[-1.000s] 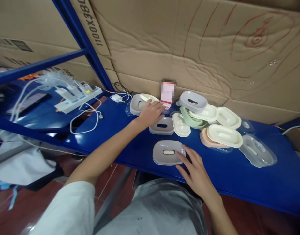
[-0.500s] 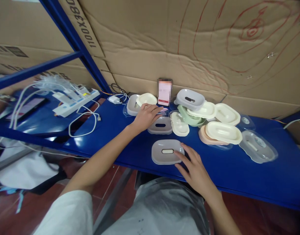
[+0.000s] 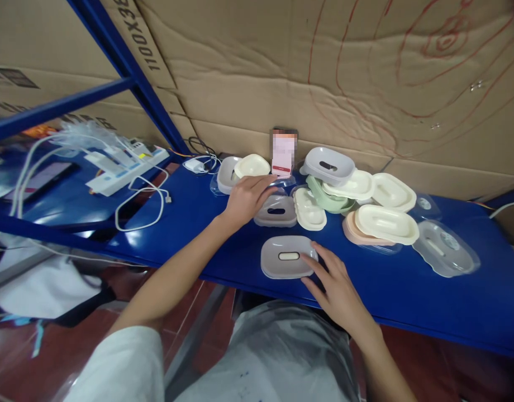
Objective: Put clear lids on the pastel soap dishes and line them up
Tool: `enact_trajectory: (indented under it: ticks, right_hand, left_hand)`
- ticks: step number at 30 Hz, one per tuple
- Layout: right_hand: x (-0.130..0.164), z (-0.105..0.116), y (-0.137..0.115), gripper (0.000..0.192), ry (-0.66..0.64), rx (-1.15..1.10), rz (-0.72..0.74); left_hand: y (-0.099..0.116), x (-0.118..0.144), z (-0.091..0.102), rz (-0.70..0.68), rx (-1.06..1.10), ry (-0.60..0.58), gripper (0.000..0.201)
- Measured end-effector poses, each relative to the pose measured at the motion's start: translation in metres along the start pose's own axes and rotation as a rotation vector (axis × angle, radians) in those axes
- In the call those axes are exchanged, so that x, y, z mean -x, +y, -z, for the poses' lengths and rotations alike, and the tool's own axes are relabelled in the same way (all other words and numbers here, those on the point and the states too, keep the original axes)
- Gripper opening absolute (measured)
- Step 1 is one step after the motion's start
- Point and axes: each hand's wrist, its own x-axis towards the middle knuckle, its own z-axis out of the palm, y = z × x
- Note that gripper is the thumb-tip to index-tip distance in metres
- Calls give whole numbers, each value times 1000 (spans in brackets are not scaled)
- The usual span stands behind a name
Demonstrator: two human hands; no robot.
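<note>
Near the frame centre, on the blue surface (image 3: 223, 234): right hand (image 3: 336, 287), fingers apart, tips touching the right edge of a grey dish (image 3: 287, 257) lying flat. Just above, left hand (image 3: 246, 196) with grip loose and open, resting beside another grey dish (image 3: 276, 211), perhaps touching a clear lid, hard to tell. At right, a pile of cream dishes (image 3: 385, 220).

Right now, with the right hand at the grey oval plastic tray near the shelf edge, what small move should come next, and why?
Probably curl the left hand around the second grey oval plastic tray that it rests against. The right hand only touches the near grey oval plastic tray with its fingertips, and neither hand grips anything. Both trays lie flat on the blue metal shelf.
</note>
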Motion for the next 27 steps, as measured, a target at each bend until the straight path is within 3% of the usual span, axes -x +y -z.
enact_trajectory:
  ticks: [4, 7, 12, 18, 24, 27]
  right_hand:
    - [5, -3, 1, 78, 94, -46, -25]
    - [8, -4, 0, 89, 233, -89, 0]
    - [6, -2, 1, 88, 201, -23, 90]
    - [0, 0, 2, 74, 98, -34, 116]
    - [0, -1, 2, 71, 71, -45, 82]
    - [-2, 0, 1, 72, 85, -19, 88]
  left_hand:
    - [44, 14, 37, -262, -5, 147, 35]
    - [86, 42, 56, -348, -10, 135, 42]
    - [132, 89, 49, -347, -7, 13, 30]
    - [133, 110, 30, -333, 40, -38, 23]
    - [113, 115, 34, -78, 141, -130, 56]
    - [107, 115, 35, 13, 259, -148, 61]
